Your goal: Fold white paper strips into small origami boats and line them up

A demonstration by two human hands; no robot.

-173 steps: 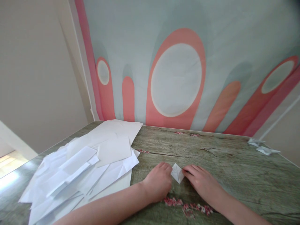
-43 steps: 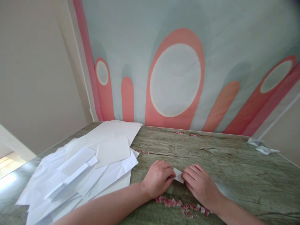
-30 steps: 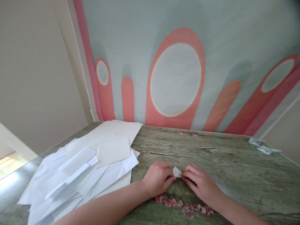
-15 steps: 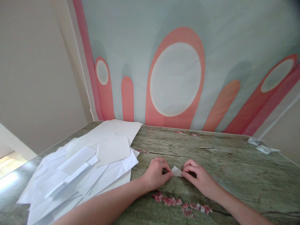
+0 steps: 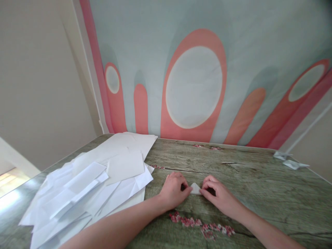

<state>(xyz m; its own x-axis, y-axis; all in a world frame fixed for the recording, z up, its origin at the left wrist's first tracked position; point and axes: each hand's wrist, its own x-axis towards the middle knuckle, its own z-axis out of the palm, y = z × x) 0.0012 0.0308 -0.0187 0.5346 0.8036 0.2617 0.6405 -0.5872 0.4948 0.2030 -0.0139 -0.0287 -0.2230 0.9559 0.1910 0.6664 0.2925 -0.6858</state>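
A small folded white paper triangle (image 5: 195,188) lies on the wood-patterned table (image 5: 249,180), its point facing away from me. My left hand (image 5: 176,191) pinches its left corner between thumb and fingers. At the right corner, the thumb and fingertips of my right hand (image 5: 214,192) are closed on the same paper. Parts of both corners are covered by my fingertips.
A wide heap of loose and folded white paper (image 5: 124,166) covers the table's left side. Two small folded paper pieces (image 5: 295,164) rest near the far right edge. Behind the table hangs a patterned backdrop (image 5: 193,86).
Both hands have shifted very slightly around the paper triangle, their grips staying on its corners. The paper heap has not moved.
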